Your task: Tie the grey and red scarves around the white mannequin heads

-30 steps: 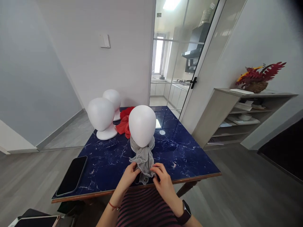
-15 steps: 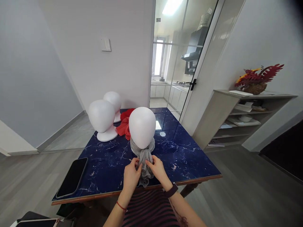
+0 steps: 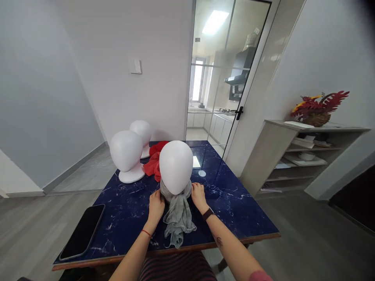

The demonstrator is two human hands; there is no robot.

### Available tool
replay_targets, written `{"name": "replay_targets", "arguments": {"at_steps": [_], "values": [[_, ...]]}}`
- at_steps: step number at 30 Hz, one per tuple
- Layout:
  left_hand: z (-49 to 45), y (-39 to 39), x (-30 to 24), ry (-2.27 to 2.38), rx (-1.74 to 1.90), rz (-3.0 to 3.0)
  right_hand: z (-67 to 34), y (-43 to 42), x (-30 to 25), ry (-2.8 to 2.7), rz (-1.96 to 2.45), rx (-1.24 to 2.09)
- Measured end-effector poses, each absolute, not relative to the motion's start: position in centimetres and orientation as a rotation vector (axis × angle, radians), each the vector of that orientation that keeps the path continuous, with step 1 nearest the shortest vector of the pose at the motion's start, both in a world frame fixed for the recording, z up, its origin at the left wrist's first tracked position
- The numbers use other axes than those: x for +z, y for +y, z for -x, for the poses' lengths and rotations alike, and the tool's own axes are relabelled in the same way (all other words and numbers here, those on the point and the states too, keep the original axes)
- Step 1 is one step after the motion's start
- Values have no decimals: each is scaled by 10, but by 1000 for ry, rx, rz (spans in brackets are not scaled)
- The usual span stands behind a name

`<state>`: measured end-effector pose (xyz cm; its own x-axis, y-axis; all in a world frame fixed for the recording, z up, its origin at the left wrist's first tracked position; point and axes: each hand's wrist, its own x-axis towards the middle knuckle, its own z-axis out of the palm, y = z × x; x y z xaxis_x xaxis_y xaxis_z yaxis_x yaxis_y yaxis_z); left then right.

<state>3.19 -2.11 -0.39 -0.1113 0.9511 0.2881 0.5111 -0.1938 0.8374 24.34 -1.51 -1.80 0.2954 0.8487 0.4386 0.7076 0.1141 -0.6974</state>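
A white mannequin head (image 3: 176, 166) stands in front of me with a sheer grey scarf (image 3: 178, 218) round its neck. The scarf's ends hang down the front and lie spread on the table. My left hand (image 3: 156, 205) is at the left side of the neck, fingers curled in on the scarf's loop. On the opposite side my right hand (image 3: 199, 195) has bent fingers closed at the loop's edge. Both sets of fingertips are partly hidden.
Two more white mannequin heads (image 3: 126, 150) stand at the back left, beside a crumpled red cloth (image 3: 152, 164). A tablet (image 3: 83, 231) lies on the blue marbled table (image 3: 234, 222), at its left edge. A glass door (image 3: 216, 78) and low shelf (image 3: 310, 156) are beyond.
Both hands have let go of the scarf's gathered front and moved apart to the sides of the neck. The scarf ends now hang looser and wider. My view has tilted up slightly.
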Motion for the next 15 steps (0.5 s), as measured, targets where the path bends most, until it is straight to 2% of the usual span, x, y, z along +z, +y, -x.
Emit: {"name": "replay_targets", "arguments": {"at_steps": [5, 10, 15], "values": [[-36, -22, -12, 1550, 1268, -1751, -229, -16, -24, -1491, 1618, 185], [-42, -23, -14, 1416, 1351, -1678, -238, -15, -19, -1309, 1486, 562], [-65, -26, -4, 1320, 1381, -1703, -247, -12, -13, -865, 1099, 931]]}}
